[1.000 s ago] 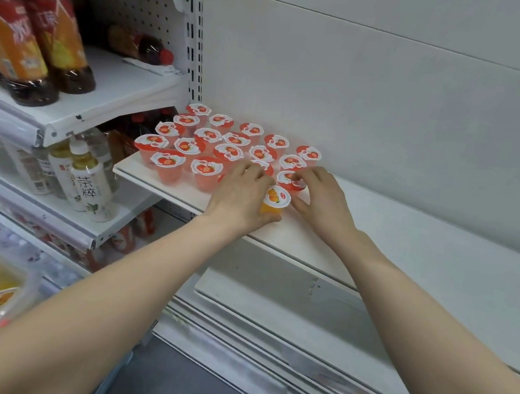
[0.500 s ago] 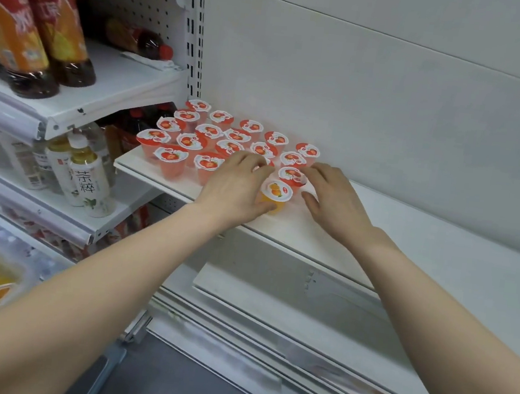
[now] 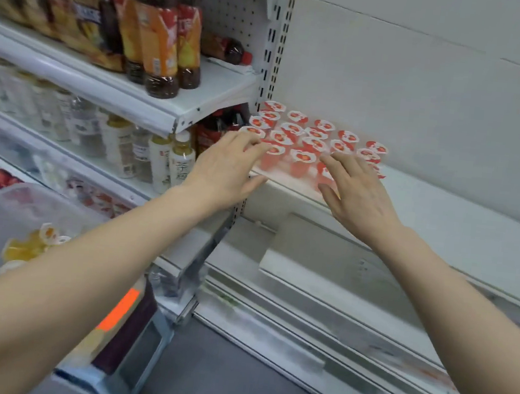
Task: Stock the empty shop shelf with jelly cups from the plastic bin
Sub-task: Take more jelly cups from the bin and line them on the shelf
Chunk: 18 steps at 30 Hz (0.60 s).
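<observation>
Several red jelly cups [image 3: 307, 137] stand in rows at the left end of the white shelf [image 3: 462, 226]. My left hand [image 3: 226, 167] hovers in front of the shelf's left corner, fingers spread and holding nothing. My right hand [image 3: 356, 191] is over the front row, fingers straight, and hides the cups beneath it; the orange cup is out of sight behind it. The clear plastic bin [image 3: 23, 212] at the lower left holds orange jelly cups [image 3: 36, 242]. The picture is blurred by motion.
Tall dark drink bottles [image 3: 163, 40] fill the upper shelf at left, and pale bottles [image 3: 172, 161] the shelf under it. A metal cart frame [image 3: 199, 264] stands below my left arm. The white shelf runs bare to the right of the cups.
Both hands have let go of the cups and pulled back, fingers spreading. The view has swung left and down, bringing the bin further into sight.
</observation>
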### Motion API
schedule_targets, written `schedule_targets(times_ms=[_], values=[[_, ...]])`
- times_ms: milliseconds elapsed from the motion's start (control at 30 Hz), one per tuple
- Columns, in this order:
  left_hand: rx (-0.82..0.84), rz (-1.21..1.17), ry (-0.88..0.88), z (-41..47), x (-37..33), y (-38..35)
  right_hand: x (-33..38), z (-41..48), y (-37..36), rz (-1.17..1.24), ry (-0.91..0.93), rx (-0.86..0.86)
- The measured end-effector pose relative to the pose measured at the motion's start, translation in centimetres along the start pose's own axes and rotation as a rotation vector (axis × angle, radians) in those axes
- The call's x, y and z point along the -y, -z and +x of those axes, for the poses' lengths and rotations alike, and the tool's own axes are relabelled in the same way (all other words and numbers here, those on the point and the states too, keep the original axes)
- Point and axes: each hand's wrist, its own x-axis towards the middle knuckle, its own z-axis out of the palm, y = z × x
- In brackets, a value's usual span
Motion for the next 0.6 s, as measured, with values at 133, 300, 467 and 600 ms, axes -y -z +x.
schedule_targets(times_ms=[133,300,467,600], values=[[-0.007,0.011,0.021,-5.6,5.4,2.0,7.3,0.8,-1.4,0.028,0.046,0.008],[0.035,0.021,0.155,-14.8,12.8,3.1,17.6,1.4,-4.7,0.146,0.118,0.08],[0.097,-0.004,0.382,-24.8,18.4,3.1,26.8,0.9,-9.9,0.289,0.235,0.158],[0.173,0.007,0.577,-32.7,21.8,2.2,32.1,1.0,-13.9,0.395,0.344,0.277]])
